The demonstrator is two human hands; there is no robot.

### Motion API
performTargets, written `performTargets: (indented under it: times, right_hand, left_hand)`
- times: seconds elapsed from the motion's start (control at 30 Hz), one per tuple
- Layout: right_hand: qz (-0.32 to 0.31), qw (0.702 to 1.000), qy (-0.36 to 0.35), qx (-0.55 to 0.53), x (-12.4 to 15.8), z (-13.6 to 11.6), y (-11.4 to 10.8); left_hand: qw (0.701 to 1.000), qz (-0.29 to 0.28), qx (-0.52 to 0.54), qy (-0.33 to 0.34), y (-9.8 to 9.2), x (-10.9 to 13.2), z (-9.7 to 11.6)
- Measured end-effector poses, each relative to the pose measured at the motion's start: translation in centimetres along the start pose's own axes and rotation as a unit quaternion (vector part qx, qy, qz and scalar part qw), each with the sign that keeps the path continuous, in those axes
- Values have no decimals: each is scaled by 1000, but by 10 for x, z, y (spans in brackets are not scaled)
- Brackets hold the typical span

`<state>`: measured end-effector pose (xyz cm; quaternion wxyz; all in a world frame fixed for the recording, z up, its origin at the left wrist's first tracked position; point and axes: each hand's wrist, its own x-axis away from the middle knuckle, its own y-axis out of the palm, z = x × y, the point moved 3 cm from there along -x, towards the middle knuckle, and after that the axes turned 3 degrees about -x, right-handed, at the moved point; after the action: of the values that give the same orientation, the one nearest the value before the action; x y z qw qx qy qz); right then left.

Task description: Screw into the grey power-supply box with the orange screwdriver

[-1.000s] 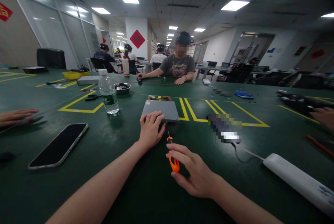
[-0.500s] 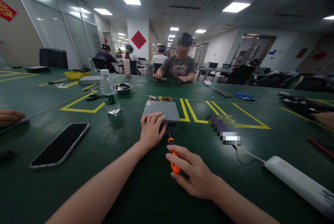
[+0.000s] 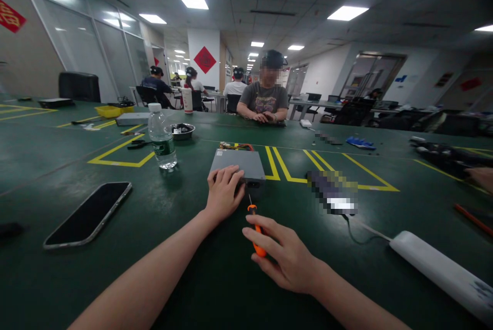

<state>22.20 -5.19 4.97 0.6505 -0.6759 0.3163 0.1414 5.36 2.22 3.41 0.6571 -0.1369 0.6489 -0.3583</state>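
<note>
A grey metal computer power supply (image 3: 252, 163) lies flat on the table, its bundle of coloured cables (image 3: 234, 146) at the far side. My left hand (image 3: 226, 189) holds it at the near left corner, fingers over the top and thumb by the front face. In my right hand (image 3: 283, 253) is an orange-and-black screwdriver (image 3: 259, 241), held between thumb and fingers. Its thin shaft points up at the front face near the socket; whether the tip touches a screw is too small to tell.
A water bottle (image 3: 162, 137) and a phone (image 3: 90, 214) are on the left, with a metal bowl (image 3: 183, 131) behind. To the right lie a pixelated device (image 3: 331, 191) and a white power bank (image 3: 435, 268) on a cable. A co-worker (image 3: 265, 96) sits opposite.
My right hand and the screwdriver have shifted very slightly; my left hand stays put. Opposite, the co-worker's hands have come together. The other person's hand at the left edge is gone from view.
</note>
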Motion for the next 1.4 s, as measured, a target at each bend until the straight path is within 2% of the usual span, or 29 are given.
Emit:
performTargets:
  times: [0.1,0.27,0.43,0.53,0.67,0.77,0.9,1.0,1.13,1.23,1.4]
  right_hand:
    - [8,1000,-7,12,0,0,2]
    - [20,998,21,-59,2,2,1]
    - [-13,1000,-3,18,0,-1,0]
    - [8,1000,-12,25,0,1,3]
    - [36,999,9,-35,3,4,4]
    - [18,998,20,-55,3,3,2]
    - [-15,1000,2,2,0,0,1]
    - [-9,1000,-2,18,-1,1,4]
    - [9,1000,15,-24,1,2,5]
    - [-3,999,23,-41,1,1,3]
    - [-29,999,-5,24,-1,-3,2]
  left_hand:
    - [1000,-4,3,1,0,0,0]
    - [1000,2,7,-1,1,0,0]
    - [1000,2,8,1,0,0,0]
    - [1000,0,1,2,0,0,0]
    - [1000,2,1,3,1,0,0]
    - [1000,4,3,-1,1,0,0]
    - [1000,3,4,-1,2,0,0]
    - [1000,1,3,3,2,1,0]
    - [1000,-1,3,1,1,1,0]
    - [1000,-2,2,1,1,0,0]
    - [1000,-1,-1,0,2,0,0]
